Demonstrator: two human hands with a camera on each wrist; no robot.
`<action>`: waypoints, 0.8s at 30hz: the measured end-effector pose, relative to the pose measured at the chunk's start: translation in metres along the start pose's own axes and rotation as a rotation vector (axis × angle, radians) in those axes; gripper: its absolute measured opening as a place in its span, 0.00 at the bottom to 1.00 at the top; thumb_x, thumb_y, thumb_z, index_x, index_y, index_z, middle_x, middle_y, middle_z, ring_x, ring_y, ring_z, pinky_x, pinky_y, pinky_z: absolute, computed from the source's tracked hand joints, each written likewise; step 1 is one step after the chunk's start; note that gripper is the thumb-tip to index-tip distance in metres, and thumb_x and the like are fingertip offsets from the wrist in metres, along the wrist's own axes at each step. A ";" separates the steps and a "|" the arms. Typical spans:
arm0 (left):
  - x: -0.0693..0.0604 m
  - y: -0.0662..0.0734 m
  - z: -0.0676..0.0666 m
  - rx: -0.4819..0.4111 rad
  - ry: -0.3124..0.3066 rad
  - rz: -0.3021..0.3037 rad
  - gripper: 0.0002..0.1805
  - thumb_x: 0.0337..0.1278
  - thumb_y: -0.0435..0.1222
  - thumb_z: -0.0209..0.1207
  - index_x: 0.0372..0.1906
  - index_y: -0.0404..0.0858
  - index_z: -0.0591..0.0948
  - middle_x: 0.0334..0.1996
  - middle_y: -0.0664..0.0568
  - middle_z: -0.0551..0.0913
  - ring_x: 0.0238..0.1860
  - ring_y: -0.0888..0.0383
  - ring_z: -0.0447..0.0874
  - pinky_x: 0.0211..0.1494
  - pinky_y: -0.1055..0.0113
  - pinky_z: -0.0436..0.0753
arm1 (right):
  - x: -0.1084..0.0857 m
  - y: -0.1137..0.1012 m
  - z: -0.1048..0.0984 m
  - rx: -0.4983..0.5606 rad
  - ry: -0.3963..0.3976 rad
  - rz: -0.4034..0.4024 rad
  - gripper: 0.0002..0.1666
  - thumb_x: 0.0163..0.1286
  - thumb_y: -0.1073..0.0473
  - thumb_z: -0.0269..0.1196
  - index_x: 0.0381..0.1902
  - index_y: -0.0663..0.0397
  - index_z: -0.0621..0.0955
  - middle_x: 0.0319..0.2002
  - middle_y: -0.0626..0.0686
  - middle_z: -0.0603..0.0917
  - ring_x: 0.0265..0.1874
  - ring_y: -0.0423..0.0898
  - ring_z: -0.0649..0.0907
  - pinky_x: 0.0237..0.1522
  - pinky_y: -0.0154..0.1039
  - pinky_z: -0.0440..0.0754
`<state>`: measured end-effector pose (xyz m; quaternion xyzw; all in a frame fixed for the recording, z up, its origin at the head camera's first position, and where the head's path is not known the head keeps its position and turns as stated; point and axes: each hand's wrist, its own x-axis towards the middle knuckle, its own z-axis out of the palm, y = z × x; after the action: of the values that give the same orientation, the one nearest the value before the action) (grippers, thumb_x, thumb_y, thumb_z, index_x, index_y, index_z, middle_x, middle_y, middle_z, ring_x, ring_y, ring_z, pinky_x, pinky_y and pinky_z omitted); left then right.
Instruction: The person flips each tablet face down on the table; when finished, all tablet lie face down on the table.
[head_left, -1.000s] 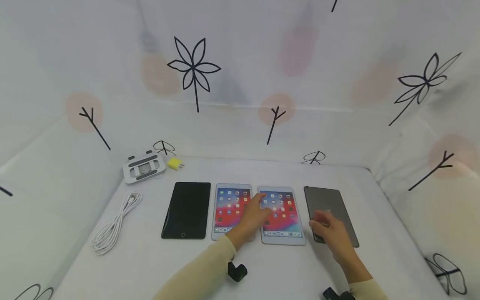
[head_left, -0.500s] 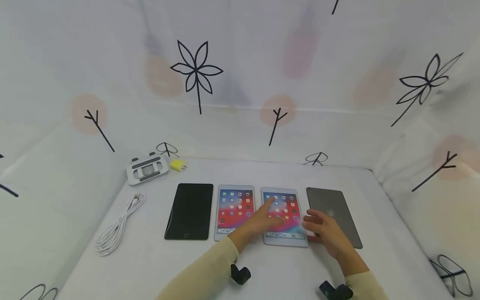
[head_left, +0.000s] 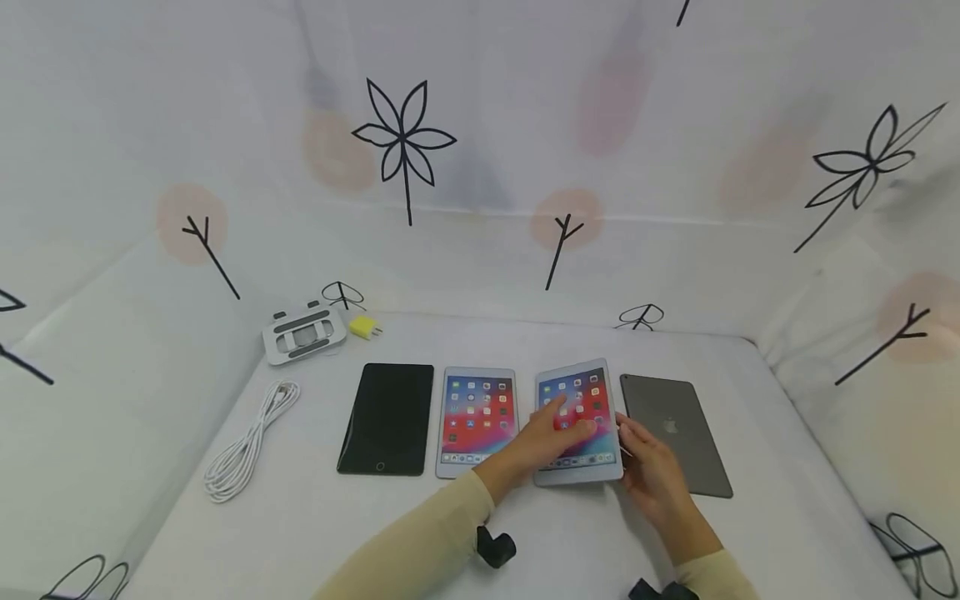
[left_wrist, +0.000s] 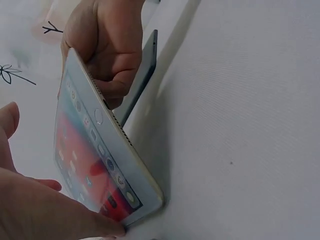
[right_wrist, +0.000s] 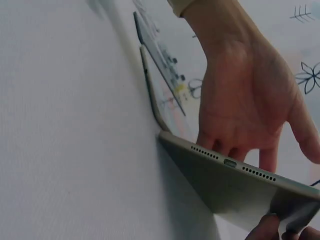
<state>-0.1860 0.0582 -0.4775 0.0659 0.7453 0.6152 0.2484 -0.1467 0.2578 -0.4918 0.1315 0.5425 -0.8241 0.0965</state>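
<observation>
A white-framed tablet (head_left: 587, 395) with a lit screen of app icons is tilted up, its right side raised off the table. My right hand (head_left: 654, 468) grips that right edge, and in the right wrist view its fingertips (right_wrist: 267, 227) press the grey back. Over the left part of the screen lies my left hand (head_left: 534, 440), index finger and thumb spread; in the left wrist view a finger touches near the lower left corner. To the right, a grey tablet (head_left: 678, 433) lies face down. A second lit white tablet (head_left: 477, 412) lies flat at left.
Farther left lies a black tablet (head_left: 386, 419), screen dark. A coiled white cable (head_left: 247, 450) rests near the left edge of the white table (head_left: 570, 550). Behind it are a grey-white folding stand (head_left: 303, 335) and a yellow plug adapter (head_left: 364, 327). Patterned cloth walls surround the table.
My right hand has moved left from the face-down grey tablet to the white tablet's right edge, which is now raised. My left hand stays over the screen, shifted slightly right.
</observation>
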 end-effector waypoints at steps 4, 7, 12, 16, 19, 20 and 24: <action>0.000 0.009 0.001 -0.024 0.040 -0.012 0.42 0.61 0.63 0.61 0.78 0.57 0.63 0.76 0.48 0.65 0.76 0.42 0.61 0.72 0.30 0.62 | -0.003 0.007 0.013 -0.087 -0.073 -0.052 0.23 0.82 0.56 0.52 0.70 0.34 0.74 0.50 0.36 0.85 0.46 0.38 0.82 0.43 0.30 0.80; 0.000 0.017 0.004 -0.037 0.063 0.009 0.39 0.64 0.64 0.57 0.77 0.58 0.65 0.75 0.49 0.68 0.75 0.43 0.64 0.72 0.32 0.62 | -0.004 0.010 0.023 -0.182 -0.094 -0.097 0.35 0.81 0.59 0.53 0.80 0.42 0.58 0.51 0.34 0.85 0.46 0.37 0.84 0.44 0.32 0.82; -0.002 0.026 0.011 -0.060 0.091 0.054 0.37 0.66 0.64 0.56 0.77 0.60 0.66 0.73 0.49 0.71 0.73 0.45 0.68 0.70 0.33 0.67 | -0.005 0.013 0.037 -0.250 -0.149 -0.160 0.43 0.78 0.65 0.54 0.83 0.49 0.49 0.69 0.49 0.74 0.53 0.35 0.83 0.50 0.38 0.85; -0.004 0.027 0.011 -0.191 0.122 0.086 0.38 0.67 0.56 0.60 0.79 0.56 0.63 0.73 0.45 0.70 0.71 0.44 0.70 0.70 0.30 0.65 | -0.006 0.014 0.046 -0.351 -0.229 -0.227 0.41 0.77 0.64 0.56 0.82 0.53 0.53 0.78 0.62 0.57 0.65 0.41 0.77 0.55 0.42 0.84; -0.004 0.025 0.008 -0.317 0.128 0.133 0.38 0.68 0.48 0.58 0.80 0.51 0.61 0.74 0.44 0.67 0.72 0.44 0.68 0.71 0.31 0.63 | -0.006 0.014 0.048 -0.461 -0.224 -0.258 0.39 0.77 0.60 0.59 0.80 0.54 0.58 0.80 0.60 0.57 0.73 0.55 0.70 0.61 0.49 0.81; -0.004 0.024 0.007 -0.356 0.124 0.152 0.38 0.69 0.45 0.57 0.80 0.49 0.60 0.75 0.44 0.66 0.73 0.44 0.66 0.72 0.31 0.63 | -0.006 0.014 0.047 -0.498 -0.208 -0.270 0.40 0.76 0.59 0.61 0.80 0.54 0.60 0.79 0.59 0.58 0.74 0.59 0.67 0.64 0.53 0.79; -0.004 0.018 0.004 -0.421 0.097 0.221 0.36 0.70 0.40 0.53 0.81 0.47 0.59 0.77 0.46 0.63 0.74 0.43 0.65 0.70 0.31 0.65 | -0.005 0.011 0.037 -0.603 -0.120 -0.279 0.42 0.72 0.56 0.66 0.78 0.53 0.63 0.80 0.59 0.58 0.77 0.68 0.58 0.68 0.68 0.65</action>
<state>-0.1847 0.0648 -0.4596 0.0641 0.5999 0.7829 0.1519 -0.1427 0.2195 -0.4853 -0.0273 0.7679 -0.6381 0.0493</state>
